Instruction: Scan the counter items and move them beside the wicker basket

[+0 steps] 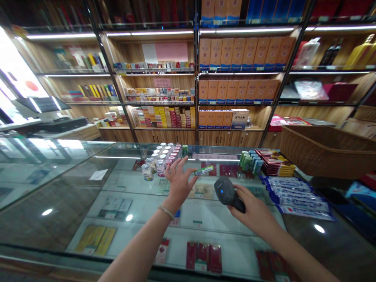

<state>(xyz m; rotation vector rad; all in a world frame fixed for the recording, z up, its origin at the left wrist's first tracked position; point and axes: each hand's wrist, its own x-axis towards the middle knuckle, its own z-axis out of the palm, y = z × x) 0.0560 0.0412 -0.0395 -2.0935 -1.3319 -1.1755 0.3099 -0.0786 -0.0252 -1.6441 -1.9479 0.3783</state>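
Observation:
My left hand [179, 181] pinches one end of a slim green-and-white pack [203, 170] between thumb and fingertip, above the glass counter. Its other fingers are spread, and a pale band circles the wrist. My right hand [249, 203] is wrapped around the handle of a dark handheld barcode scanner [225, 190]. The scanner's head lies just right of and below the pack, apart from it. Behind my left hand stand several small white-lidded jars [161, 166] in rows, with a green roll [185, 150] at their right end.
Green and blue rolls [250, 161], stacked red-and-yellow boxes [274, 162] and blue-and-white packets [298, 196] sit on the counter at right. A brown woven basket [326, 147] is beyond them. Flat packs show through the glass [217, 231]. Stocked shelves line the back; a screen [42, 104] is at left.

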